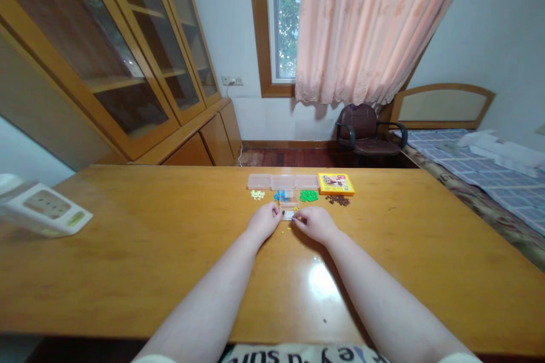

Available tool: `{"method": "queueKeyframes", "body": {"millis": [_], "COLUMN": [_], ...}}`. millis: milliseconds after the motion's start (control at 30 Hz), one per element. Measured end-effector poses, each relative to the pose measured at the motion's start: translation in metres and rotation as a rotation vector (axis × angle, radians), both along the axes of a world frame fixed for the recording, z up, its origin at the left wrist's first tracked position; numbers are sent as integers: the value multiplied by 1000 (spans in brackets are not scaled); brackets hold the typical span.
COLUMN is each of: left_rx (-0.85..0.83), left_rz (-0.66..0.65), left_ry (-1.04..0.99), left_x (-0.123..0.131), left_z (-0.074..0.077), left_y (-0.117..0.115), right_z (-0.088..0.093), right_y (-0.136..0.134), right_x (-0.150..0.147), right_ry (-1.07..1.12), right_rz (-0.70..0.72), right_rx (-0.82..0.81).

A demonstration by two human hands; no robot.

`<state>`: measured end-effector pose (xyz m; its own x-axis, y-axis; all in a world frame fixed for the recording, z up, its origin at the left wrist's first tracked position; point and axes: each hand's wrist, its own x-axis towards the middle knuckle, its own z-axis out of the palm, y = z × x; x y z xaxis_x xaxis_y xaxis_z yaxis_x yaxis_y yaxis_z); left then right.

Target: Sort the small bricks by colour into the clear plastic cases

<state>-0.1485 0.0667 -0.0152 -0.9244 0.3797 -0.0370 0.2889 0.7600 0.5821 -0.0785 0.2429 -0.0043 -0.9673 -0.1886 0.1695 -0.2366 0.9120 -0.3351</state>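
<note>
Plate, small and white (288,215), lies on the wooden table (170,238) between the two hands and marks the centre of the clock. At nine o'clock the left hand (267,217) has its fingers curled, thumb close to the plate's edge; whether it grips it, I cannot tell. At three o'clock the right hand (314,224) has thumb and forefinger drawn nearly together by the opposite edge; anything pinched there is too small to make out.

A few yellow bits (283,232) lie near the plate at six o'clock. At twelve stands a small clear box (289,201), with a row of clear trays (259,182) beyond it. Loose pieces lie in separate heaps: cream pieces (257,195) at ten, blue pieces (277,195) at eleven, beside the clear box, green pieces (309,195) between one and two, brown pieces (338,200) at two, just beside the near edge of a yellow box (336,184). Well apart, at nine, is a white container (46,207); between one and two, past the table, a dark chair (364,130)
</note>
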Motion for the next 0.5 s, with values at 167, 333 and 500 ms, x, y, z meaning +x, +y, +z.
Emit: {"method": "queueKeyframes", "body": {"millis": [167,333,500], "left_rx": [-3,-7,-14], "left_rz": [2,6,1], "left_ry": [3,5,9], "left_x": [1,1,-1], "left_z": [2,0,-2], "left_y": [0,0,-1], "right_z": [0,1,3], "right_y": [-1,-9,-12], "right_x": [1,2,2], "right_ry": [-113,-107,-89], "right_rz": [199,157,119], "right_rx": [-7,119,166]}}
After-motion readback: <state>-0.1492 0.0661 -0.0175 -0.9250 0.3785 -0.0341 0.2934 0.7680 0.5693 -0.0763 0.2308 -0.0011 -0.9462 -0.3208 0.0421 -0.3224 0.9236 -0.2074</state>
